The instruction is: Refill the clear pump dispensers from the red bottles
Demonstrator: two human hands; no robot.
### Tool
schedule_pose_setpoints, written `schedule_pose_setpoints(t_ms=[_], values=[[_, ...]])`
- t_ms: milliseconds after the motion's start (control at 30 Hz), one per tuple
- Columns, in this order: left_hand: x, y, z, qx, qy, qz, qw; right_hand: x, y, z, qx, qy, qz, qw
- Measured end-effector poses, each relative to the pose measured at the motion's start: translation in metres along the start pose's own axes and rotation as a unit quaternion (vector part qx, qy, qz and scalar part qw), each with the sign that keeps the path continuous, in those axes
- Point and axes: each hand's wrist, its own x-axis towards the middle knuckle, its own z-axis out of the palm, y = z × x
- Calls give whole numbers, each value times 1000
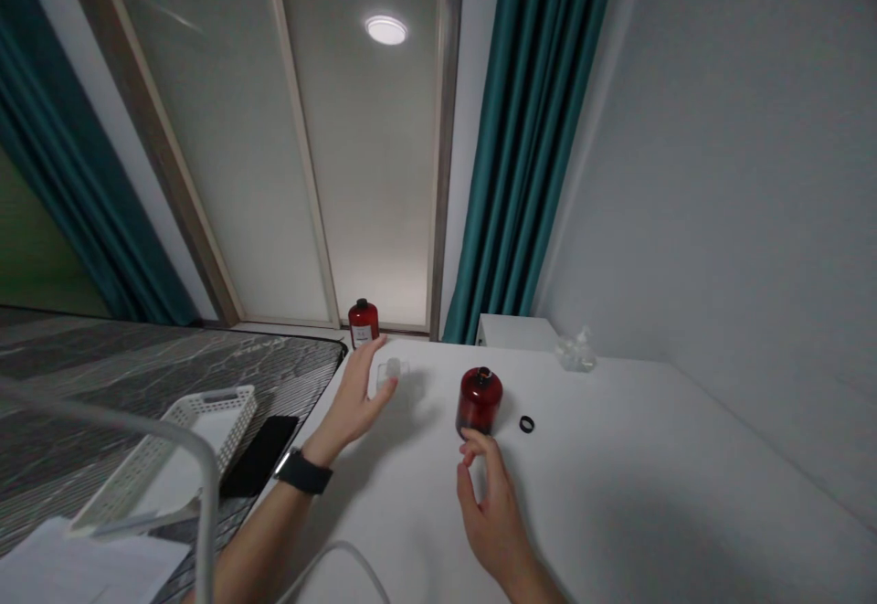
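My left hand (360, 396), with a dark watch (301, 471) at its wrist, reaches over the white table with fingers apart and nothing in them. Just past its thumb lies a small clear item (393, 370) whose kind I cannot make out. Behind those fingertips stands a red bottle (363, 321) with a black cap and a white label. My right hand (491, 513) is open, fingers loosely bent, in front of a second dark red bottle (480, 398), whose neck looks uncapped. Whether the fingertips touch that bottle I cannot tell. To its right lies a black ring (526, 424).
A crumpled clear plastic bag (576, 351) rests at the table's back edge, near a white box (517, 332). On the left, a grey striped surface holds a white basket (237, 421), a black flat object (261, 458) and papers (96, 563). A grey curved tube (206, 494) crosses the lower left.
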Motion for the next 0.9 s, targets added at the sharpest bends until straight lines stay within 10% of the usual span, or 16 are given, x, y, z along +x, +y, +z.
schedule_pose_setpoints(t_ms=[200, 433, 600, 900], values=[[2, 55, 40, -47, -64, 76, 994, 8, 3, -12, -17, 62, 15, 998], [0, 53, 96, -85, -139, 2, 987, 35, 50, -77, -174, 3, 29, 984], [4, 50, 108, -141, -163, -21, 976, 60, 87, -107, -241, -58, 28, 968], [3, 60, 97, -187, -171, -37, 967, 64, 106, -99, -292, -131, 20, 947]])
